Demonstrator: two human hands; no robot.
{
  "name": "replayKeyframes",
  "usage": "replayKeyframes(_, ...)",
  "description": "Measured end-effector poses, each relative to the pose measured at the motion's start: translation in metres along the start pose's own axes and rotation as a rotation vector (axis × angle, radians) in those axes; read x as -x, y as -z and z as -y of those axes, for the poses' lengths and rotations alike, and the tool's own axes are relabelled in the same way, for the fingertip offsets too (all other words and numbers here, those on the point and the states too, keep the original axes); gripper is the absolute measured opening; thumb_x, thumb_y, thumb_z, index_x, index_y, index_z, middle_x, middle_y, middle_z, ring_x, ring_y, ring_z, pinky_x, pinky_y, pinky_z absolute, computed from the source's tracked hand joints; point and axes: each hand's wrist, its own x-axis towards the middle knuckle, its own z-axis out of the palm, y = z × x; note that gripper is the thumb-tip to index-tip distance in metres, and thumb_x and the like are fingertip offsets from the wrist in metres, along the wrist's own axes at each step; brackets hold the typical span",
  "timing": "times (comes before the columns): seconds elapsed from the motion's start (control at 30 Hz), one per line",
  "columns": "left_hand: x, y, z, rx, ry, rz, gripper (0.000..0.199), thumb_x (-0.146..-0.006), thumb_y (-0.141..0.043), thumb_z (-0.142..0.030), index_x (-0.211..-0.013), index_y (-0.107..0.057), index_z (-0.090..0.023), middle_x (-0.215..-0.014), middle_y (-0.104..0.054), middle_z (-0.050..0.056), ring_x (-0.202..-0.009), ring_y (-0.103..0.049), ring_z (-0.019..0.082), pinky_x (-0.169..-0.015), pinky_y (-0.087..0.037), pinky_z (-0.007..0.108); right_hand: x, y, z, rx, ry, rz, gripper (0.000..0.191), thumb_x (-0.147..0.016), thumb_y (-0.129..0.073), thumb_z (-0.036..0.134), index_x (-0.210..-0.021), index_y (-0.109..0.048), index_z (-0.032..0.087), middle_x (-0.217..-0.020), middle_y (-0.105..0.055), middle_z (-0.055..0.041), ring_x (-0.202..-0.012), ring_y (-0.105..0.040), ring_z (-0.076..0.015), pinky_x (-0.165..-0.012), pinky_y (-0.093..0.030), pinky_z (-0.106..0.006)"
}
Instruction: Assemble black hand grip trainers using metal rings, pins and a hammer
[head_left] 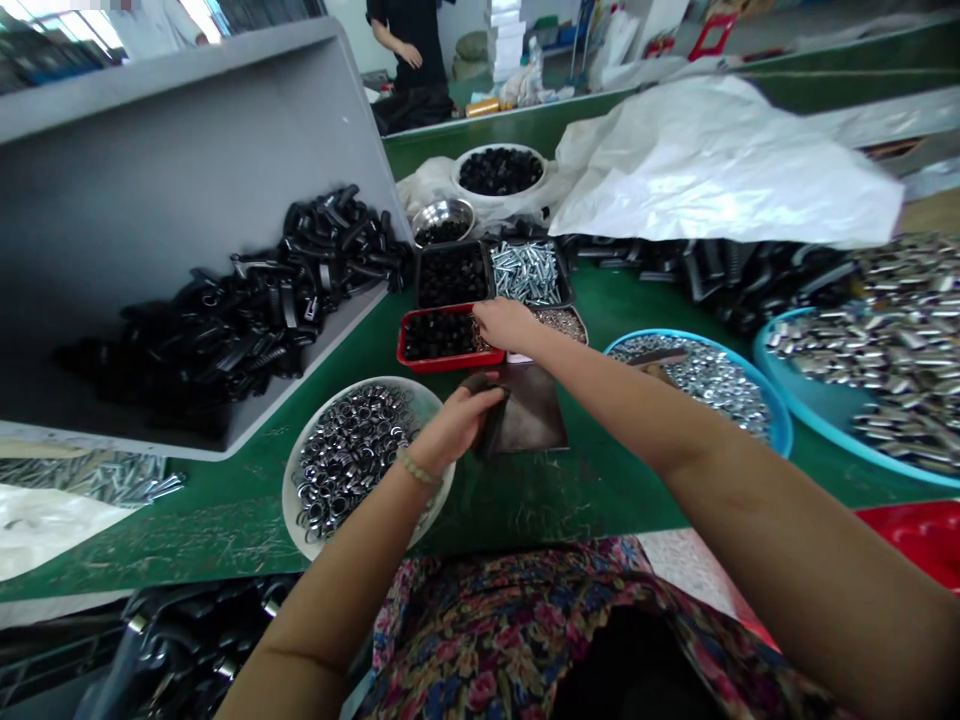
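My left hand (459,418) grips the edge of a dark folded cloth (489,420), which lies on a flat brown pad (534,410). A white bowl (360,393) of shiny metal rings sits just left of that hand. My right hand (506,325) reaches over the corner of a red tray (442,362) holding small black parts. Its fingers are bunched above small metal pieces, and I cannot tell whether they hold any. Beyond it stand a black tray (454,275) of black parts and a dark tray of silver bolts (526,272).
A grey bin (187,200) of black metal parts tilts at the left. Blue basins (697,350) of silver parts stand on the right of the green table. A white sack (712,165) lies at the back, and a person (405,40) stands far off.
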Motion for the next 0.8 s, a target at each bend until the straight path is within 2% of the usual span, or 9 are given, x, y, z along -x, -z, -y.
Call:
replayKeyframes(0.1,0.016,0.016,-0.013,0.461,0.157,0.094,0.041,-0.082,-0.048,-0.041,-0.11,-0.061,-0.014,-0.103,-0.065,0.013,-0.098,-0.063,0.024,-0.089,-0.05,0.044,0.001,0.001,0.0,-0.075,-0.056,-0.049,0.031,-0.087,-0.048,0.016,-0.114,-0.06,0.01,-0.097,-0.07,-0.017,-0.09,-0.063,-0.0266,-0.081,-0.045,-0.036)
replayKeyframes(0.17,0.021,0.019,-0.014,0.514,0.191,0.108,0.042,-0.08,-0.046,-0.039,-0.107,-0.063,-0.012,-0.099,-0.066,0.013,-0.094,-0.064,0.025,-0.086,-0.051,0.045,0.004,0.003,-0.002,-0.128,-0.071,-0.079,0.029,-0.088,-0.046,0.016,-0.111,-0.062,0.01,-0.097,-0.07,-0.0149,-0.09,-0.063,-0.0243,-0.082,-0.045,-0.034)
replayKeyframes(0.2,0.02,0.018,-0.013,0.465,0.183,0.111,0.044,-0.08,-0.045,-0.039,-0.109,-0.062,-0.012,-0.097,-0.067,0.013,-0.094,-0.064,0.026,-0.087,-0.05,0.046,0.008,0.004,-0.004,-0.151,-0.069,-0.091,0.027,-0.089,-0.044,0.016,-0.108,-0.063,0.011,-0.1,-0.069,-0.0139,-0.093,-0.063,-0.0229,-0.084,-0.045,-0.033)
replayKeyframes(0.27,0.014,0.014,-0.008,0.199,0.054,0.096,0.047,-0.08,-0.045,-0.038,-0.116,-0.061,-0.013,-0.099,-0.066,0.012,-0.098,-0.063,0.026,-0.092,-0.048,0.047,0.021,0.005,-0.008,-0.184,-0.059,-0.11,0.028,-0.091,-0.042,0.017,-0.104,-0.066,0.012,-0.106,-0.068,-0.012,-0.1,-0.061,-0.0199,-0.09,-0.043,-0.031)
replayKeyframes(0.33,0.004,0.008,0.0,-0.101,-0.137,0.082,0.046,-0.076,-0.054,-0.031,-0.119,-0.061,-0.017,-0.108,-0.065,0.01,-0.111,-0.058,0.027,-0.103,-0.04,0.045,0.043,0.005,-0.013,-0.292,-0.06,-0.133,0.027,-0.092,-0.043,0.019,-0.103,-0.067,0.013,-0.107,-0.068,-0.01,-0.1,-0.061,-0.0177,-0.091,-0.043,-0.03)
replayKeyframes(0.47,-0.015,-0.001,0.018,-0.733,-0.407,0.174,0.058,-0.061,-0.068,-0.012,-0.117,-0.063,-0.022,-0.119,-0.063,0.008,-0.124,-0.048,0.028,-0.118,-0.009,0.047,0.099,-0.003,-0.024,-0.658,-0.212,-0.132,0.016,-0.084,-0.056,0.026,-0.092,-0.065,0.015,-0.077,-0.067,-0.0021,-0.07,-0.061,-0.015,-0.07,-0.048,-0.029)
replayKeyframes(0.57,-0.017,-0.001,0.031,-1.127,-0.508,0.152,0.052,-0.071,-0.065,-0.016,-0.121,-0.059,-0.025,-0.129,-0.059,0.009,-0.128,-0.044,0.029,-0.116,0.003,0.055,0.13,-0.012,-0.024,-0.696,-0.293,-0.063,0.014,-0.084,-0.056,0.03,-0.082,-0.061,0.017,-0.066,-0.061,0.0014,-0.058,-0.056,-0.0129,-0.059,-0.045,-0.026)
replayKeyframes(0.67,-0.015,-0.001,0.04,-1.234,-0.486,0.043,0.047,-0.075,-0.065,-0.023,-0.121,-0.058,-0.029,-0.137,-0.053,0.008,-0.132,-0.037,0.03,-0.113,0.0,0.061,0.139,-0.022,-0.019,-0.568,-0.29,-0.018,0.014,-0.087,-0.054,0.028,-0.081,-0.06,0.017,-0.066,-0.062,0.0012,-0.06,-0.057,-0.0124,-0.059,-0.043,-0.024)
replayKeyframes(0.8,-0.02,-0.004,0.048,-1.255,-0.462,-0.053,0.051,-0.072,-0.065,-0.028,-0.122,-0.056,-0.024,-0.122,-0.06,0.009,-0.121,-0.045,0.03,-0.11,-0.019,0.057,0.132,-0.03,-0.014,-0.436,-0.267,0.007,0.013,-0.089,-0.053,0.025,-0.081,-0.06,0.017,-0.067,-0.064,0.0006,-0.063,-0.058,-0.0121,-0.06,-0.042,-0.022)
